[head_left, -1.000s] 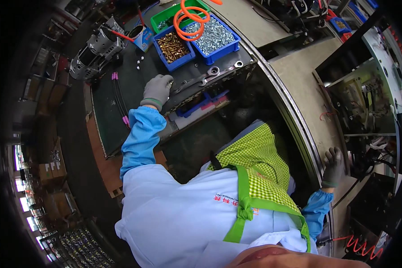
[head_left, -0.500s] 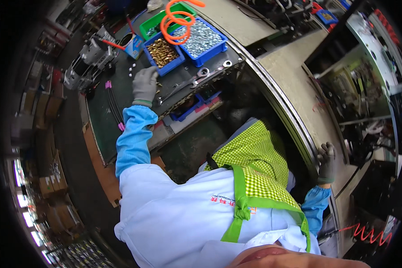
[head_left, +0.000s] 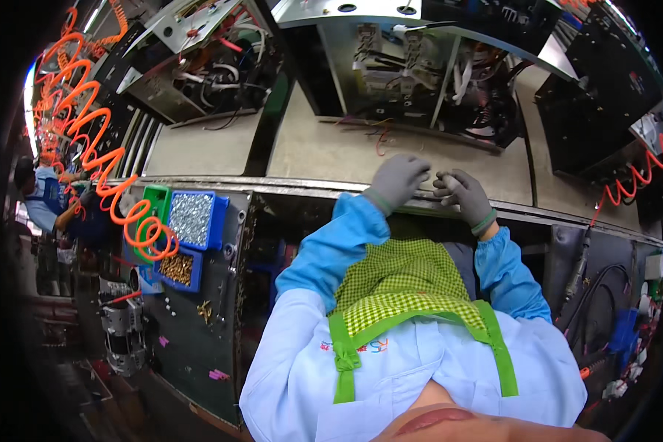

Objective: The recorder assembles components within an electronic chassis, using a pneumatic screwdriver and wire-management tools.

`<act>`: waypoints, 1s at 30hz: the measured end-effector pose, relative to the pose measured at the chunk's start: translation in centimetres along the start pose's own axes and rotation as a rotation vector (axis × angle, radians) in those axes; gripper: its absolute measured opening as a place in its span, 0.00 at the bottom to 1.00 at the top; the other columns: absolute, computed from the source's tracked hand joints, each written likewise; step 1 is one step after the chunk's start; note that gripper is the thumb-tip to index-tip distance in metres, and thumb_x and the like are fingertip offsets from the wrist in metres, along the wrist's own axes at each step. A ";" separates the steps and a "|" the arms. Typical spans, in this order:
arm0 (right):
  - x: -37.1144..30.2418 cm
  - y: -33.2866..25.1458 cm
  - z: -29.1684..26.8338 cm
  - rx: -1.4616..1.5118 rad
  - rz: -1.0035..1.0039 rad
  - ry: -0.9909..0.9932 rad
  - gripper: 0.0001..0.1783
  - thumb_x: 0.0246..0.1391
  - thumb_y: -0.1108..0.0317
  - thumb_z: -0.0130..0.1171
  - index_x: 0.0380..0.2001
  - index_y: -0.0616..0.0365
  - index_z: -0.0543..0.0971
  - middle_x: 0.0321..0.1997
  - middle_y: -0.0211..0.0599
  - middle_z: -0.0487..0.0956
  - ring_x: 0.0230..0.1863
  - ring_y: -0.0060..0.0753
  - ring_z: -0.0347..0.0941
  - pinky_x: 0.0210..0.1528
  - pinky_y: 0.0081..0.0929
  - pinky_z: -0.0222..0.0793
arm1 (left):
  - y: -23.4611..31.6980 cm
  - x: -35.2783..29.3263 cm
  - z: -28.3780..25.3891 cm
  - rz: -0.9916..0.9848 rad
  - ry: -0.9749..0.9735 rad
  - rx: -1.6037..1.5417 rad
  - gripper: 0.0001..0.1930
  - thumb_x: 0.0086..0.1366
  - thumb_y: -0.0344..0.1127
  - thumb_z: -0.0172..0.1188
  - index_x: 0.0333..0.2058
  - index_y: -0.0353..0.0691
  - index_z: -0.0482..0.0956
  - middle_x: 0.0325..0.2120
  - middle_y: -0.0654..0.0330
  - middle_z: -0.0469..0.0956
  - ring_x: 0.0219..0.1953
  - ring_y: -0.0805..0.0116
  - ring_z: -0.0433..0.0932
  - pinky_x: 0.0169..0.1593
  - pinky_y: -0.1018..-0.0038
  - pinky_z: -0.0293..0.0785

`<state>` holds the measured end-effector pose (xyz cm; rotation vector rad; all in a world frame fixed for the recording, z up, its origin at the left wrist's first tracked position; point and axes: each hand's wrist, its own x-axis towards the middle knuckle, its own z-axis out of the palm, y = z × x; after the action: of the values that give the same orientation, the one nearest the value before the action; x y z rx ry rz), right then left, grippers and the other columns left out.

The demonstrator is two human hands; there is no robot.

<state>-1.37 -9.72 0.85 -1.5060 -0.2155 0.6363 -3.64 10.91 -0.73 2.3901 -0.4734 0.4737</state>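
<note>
Both my hands wear grey gloves, with blue sleeves behind them. My left hand (head_left: 396, 179) and my right hand (head_left: 461, 193) sit close together at the metal rim of the conveyor belt (head_left: 324, 151), right in front of my green checked apron. The fingers of both hands are curled shut, fingertips nearly touching each other. Anything small inside them is hidden. Just beyond the hands on the belt stands an open metal chassis (head_left: 420, 66) with wiring inside.
Another open chassis (head_left: 199, 66) lies further left on the belt. At my left are a blue bin of silver screws (head_left: 191, 217), a blue bin of brass-coloured screws (head_left: 175, 269), a green bin (head_left: 155, 210), an orange coiled hose (head_left: 103, 169) and a dark mat (head_left: 191, 346). A co-worker (head_left: 44, 199) is at the far left.
My view has swung from the side bench to the belt. My left hand left the bench beside the bins and my right hand rose from my side; both now meet at the belt's rim.
</note>
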 end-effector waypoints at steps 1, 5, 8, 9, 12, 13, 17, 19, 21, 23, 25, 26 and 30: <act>-0.4 0.0 -0.3 -0.001 -0.013 0.019 0.21 0.60 0.58 0.49 0.49 0.63 0.71 0.44 0.40 0.76 0.38 0.26 0.75 0.37 0.17 0.71 | -0.1 1.8 1.8 0.000 -0.074 0.019 0.11 0.56 0.37 0.58 0.39 0.44 0.76 0.33 0.54 0.75 0.38 0.52 0.74 0.40 0.60 0.71; -1.9 0.7 -2.5 0.009 -0.001 0.170 0.21 0.60 0.57 0.49 0.49 0.63 0.71 0.44 0.41 0.76 0.39 0.27 0.76 0.37 0.17 0.71 | -1.3 5.2 6.1 -0.039 -0.181 0.286 0.11 0.56 0.42 0.57 0.35 0.45 0.77 0.33 0.53 0.75 0.43 0.53 0.73 0.45 0.60 0.70; -2.4 2.0 -4.5 -0.003 0.000 0.237 0.22 0.59 0.57 0.50 0.49 0.63 0.71 0.43 0.41 0.76 0.39 0.26 0.76 0.37 0.17 0.71 | -1.8 4.8 5.7 -0.123 -0.156 0.083 0.19 0.56 0.47 0.58 0.43 0.41 0.75 0.40 0.49 0.74 0.45 0.49 0.72 0.49 0.60 0.69; -2.3 2.2 -5.0 0.002 -0.011 0.240 0.22 0.59 0.57 0.50 0.49 0.63 0.71 0.43 0.42 0.76 0.38 0.26 0.75 0.36 0.17 0.71 | -2.8 5.2 5.8 -0.215 0.060 -0.005 0.24 0.57 0.48 0.58 0.46 0.38 0.72 0.44 0.46 0.72 0.48 0.47 0.71 0.52 0.59 0.68; -1.8 2.3 -4.9 0.025 0.004 0.253 0.21 0.58 0.58 0.52 0.48 0.64 0.72 0.43 0.42 0.76 0.38 0.26 0.75 0.36 0.17 0.71 | -6.8 6.8 3.9 -0.591 0.697 -0.291 0.27 0.60 0.46 0.58 0.50 0.29 0.67 0.48 0.43 0.72 0.50 0.46 0.71 0.52 0.64 0.67; -1.2 2.2 -4.6 0.029 0.008 0.246 0.21 0.58 0.58 0.52 0.48 0.64 0.72 0.43 0.42 0.76 0.38 0.26 0.75 0.36 0.17 0.71 | -7.5 7.4 2.3 -0.621 0.841 -0.391 0.27 0.60 0.44 0.59 0.51 0.29 0.66 0.46 0.43 0.73 0.49 0.47 0.72 0.52 0.64 0.67; 2.3 2.7 -3.7 -0.356 -0.205 0.251 0.19 0.55 0.62 0.54 0.46 0.62 0.74 0.44 0.41 0.77 0.39 0.29 0.76 0.37 0.23 0.71 | -11.3 8.3 0.8 -0.688 0.741 -0.724 0.22 0.60 0.38 0.58 0.50 0.33 0.70 0.44 0.45 0.75 0.46 0.50 0.74 0.51 0.66 0.68; 4.1 2.9 -3.4 -0.654 -0.385 0.284 0.17 0.52 0.64 0.55 0.45 0.57 0.76 0.44 0.42 0.76 0.42 0.38 0.75 0.42 0.31 0.71 | -12.7 8.1 0.4 -0.588 0.506 -0.338 0.18 0.60 0.36 0.57 0.47 0.35 0.73 0.43 0.48 0.76 0.45 0.52 0.74 0.50 0.67 0.68; 5.6 2.8 -3.2 -0.844 -0.460 0.279 0.17 0.51 0.64 0.55 0.45 0.55 0.76 0.44 0.42 0.76 0.43 0.41 0.74 0.44 0.32 0.70 | -14.3 8.3 0.9 -0.591 0.354 -0.135 0.16 0.55 0.35 0.59 0.41 0.34 0.77 0.41 0.50 0.78 0.43 0.53 0.76 0.48 0.68 0.69; 6.4 1.9 -2.2 -1.031 -0.531 0.247 0.16 0.50 0.63 0.55 0.44 0.51 0.77 0.43 0.42 0.74 0.45 0.47 0.70 0.47 0.35 0.67 | -15.0 8.3 0.9 -0.623 0.384 -0.421 0.15 0.55 0.35 0.58 0.40 0.34 0.78 0.38 0.52 0.79 0.42 0.55 0.76 0.48 0.69 0.70; 7.4 2.5 -2.7 -1.066 -0.502 0.204 0.16 0.50 0.63 0.55 0.43 0.51 0.77 0.43 0.42 0.74 0.45 0.47 0.71 0.47 0.36 0.67 | -14.9 8.0 1.5 -0.503 0.398 -0.610 0.14 0.58 0.35 0.57 0.43 0.36 0.77 0.37 0.56 0.79 0.41 0.59 0.76 0.48 0.71 0.70; 7.7 3.1 -3.2 -1.095 -0.456 0.179 0.15 0.50 0.63 0.55 0.43 0.52 0.77 0.43 0.42 0.74 0.45 0.47 0.71 0.47 0.36 0.67 | -13.6 7.9 1.5 -0.505 0.393 -0.613 0.14 0.58 0.35 0.57 0.43 0.36 0.77 0.37 0.56 0.79 0.41 0.59 0.76 0.48 0.71 0.70; 8.1 4.0 -3.7 -1.136 -0.490 0.220 0.13 0.51 0.62 0.55 0.40 0.53 0.77 0.43 0.42 0.74 0.45 0.48 0.71 0.46 0.37 0.67 | -10.3 8.4 -0.6 -0.591 0.638 -0.785 0.17 0.56 0.34 0.61 0.43 0.34 0.75 0.38 0.56 0.79 0.42 0.60 0.76 0.49 0.72 0.69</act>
<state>6.12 -8.95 -5.34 -2.4560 -0.8417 -0.1245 8.11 16.95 -1.97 1.4090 0.2980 0.5930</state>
